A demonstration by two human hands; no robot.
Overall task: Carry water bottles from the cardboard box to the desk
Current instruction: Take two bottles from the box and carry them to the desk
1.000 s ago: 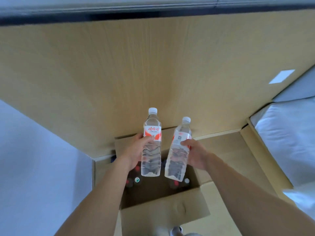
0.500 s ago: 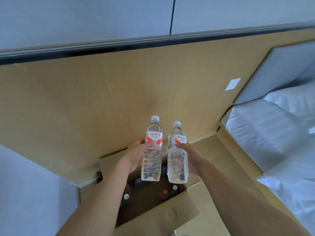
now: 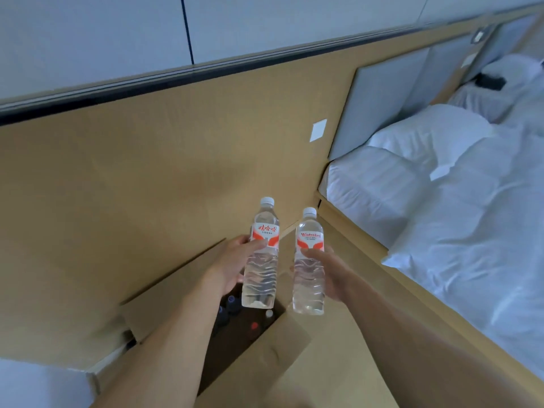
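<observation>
My left hand (image 3: 234, 262) grips a clear water bottle (image 3: 262, 269) with a red and white label and a white cap, held upright. My right hand (image 3: 331, 273) grips a second, matching water bottle (image 3: 308, 278), also upright, just to the right of the first. Both bottles hang above the open cardboard box (image 3: 265, 357) on the floor. Inside the box, several more bottle caps show in the dark, partly hidden by my left forearm. The desk is not in view.
A wooden wall panel (image 3: 147, 187) rises behind the box. To the right stands a bed (image 3: 471, 216) with white sheets and pillows in a wooden frame. A strip of wooden floor (image 3: 338, 363) lies between box and bed.
The view has swung to the right, showing more of the bed. The two bottles have drawn slightly apart and sit further right over the box, both still held upright.
</observation>
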